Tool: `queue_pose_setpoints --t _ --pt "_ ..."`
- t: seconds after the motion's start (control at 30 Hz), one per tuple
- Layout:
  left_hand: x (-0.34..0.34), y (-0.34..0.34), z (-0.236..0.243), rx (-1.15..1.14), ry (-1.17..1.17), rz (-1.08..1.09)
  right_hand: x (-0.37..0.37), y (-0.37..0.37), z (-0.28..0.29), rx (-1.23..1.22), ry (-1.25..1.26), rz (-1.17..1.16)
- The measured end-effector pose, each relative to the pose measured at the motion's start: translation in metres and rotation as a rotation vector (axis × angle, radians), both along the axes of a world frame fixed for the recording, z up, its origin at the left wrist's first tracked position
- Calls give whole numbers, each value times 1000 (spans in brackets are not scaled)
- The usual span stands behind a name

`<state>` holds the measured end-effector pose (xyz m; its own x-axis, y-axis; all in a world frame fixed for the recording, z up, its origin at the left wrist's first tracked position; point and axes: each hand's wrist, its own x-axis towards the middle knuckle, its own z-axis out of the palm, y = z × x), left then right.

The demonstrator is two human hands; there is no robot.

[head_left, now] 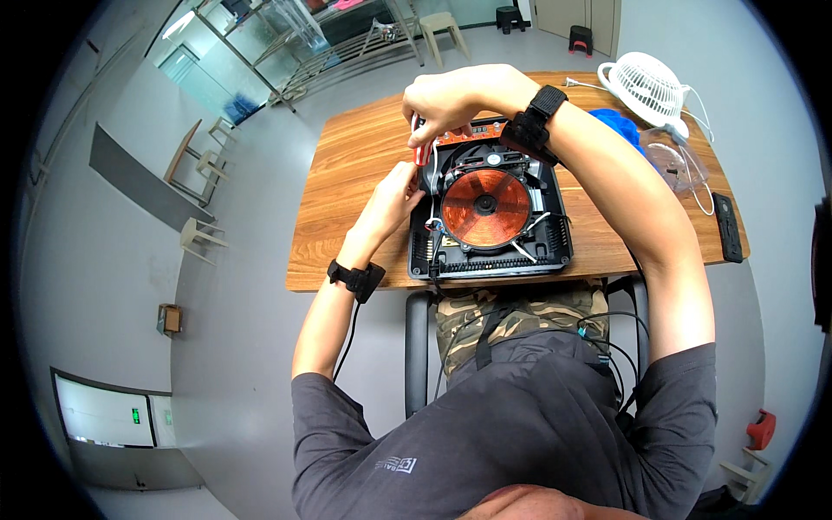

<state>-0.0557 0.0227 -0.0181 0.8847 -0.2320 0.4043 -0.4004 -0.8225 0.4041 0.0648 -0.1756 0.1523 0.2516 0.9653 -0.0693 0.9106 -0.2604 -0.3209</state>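
An opened black appliance (546, 251) lies on the wooden table (347, 147), with a round copper coil (472, 221) inside and an orange strip (485, 130) at its back. My right hand (438, 104) is closed around a red-and-white handled tool (421, 154), held upright over the appliance's back left corner. Just below it, my left hand (397, 191) rests at the appliance's left side with curled fingers close together, near the tool's lower end. What those fingers grip is hidden. Thin wires (433, 221) run beside the coil.
At the table's back right are a white fan (641, 91), blue material (611, 121) and a clear plastic bag (667, 169). A black flat object (726, 225) lies at the right edge. Beyond the table stand a metal rack (347, 56) and stools (440, 30). Cables hang over my lap.
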Motion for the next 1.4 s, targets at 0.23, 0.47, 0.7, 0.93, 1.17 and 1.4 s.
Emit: queue_pose_setpoints --t 0.23,0.47,0.7,0.93,1.17,1.4 --pt "-1 1 0 22 22 14 0 1 0 -7 -1 -7" --pt "-3 -1 1 -35 26 -1 1 1 -2 -8 -2 -3" --pt "-6 -4 1 -94 10 -9 0 0 -1 -10 -15 -13" --pt "-4 -3 -3 -97 -40 -12 -3 -7 1 19 -19 -13" --pt "-2 0 -8 -69 -54 15 3 -4 3 27 35 8" --pt "-5 -3 -4 -86 -26 2 3 -6 2 27 23 0"
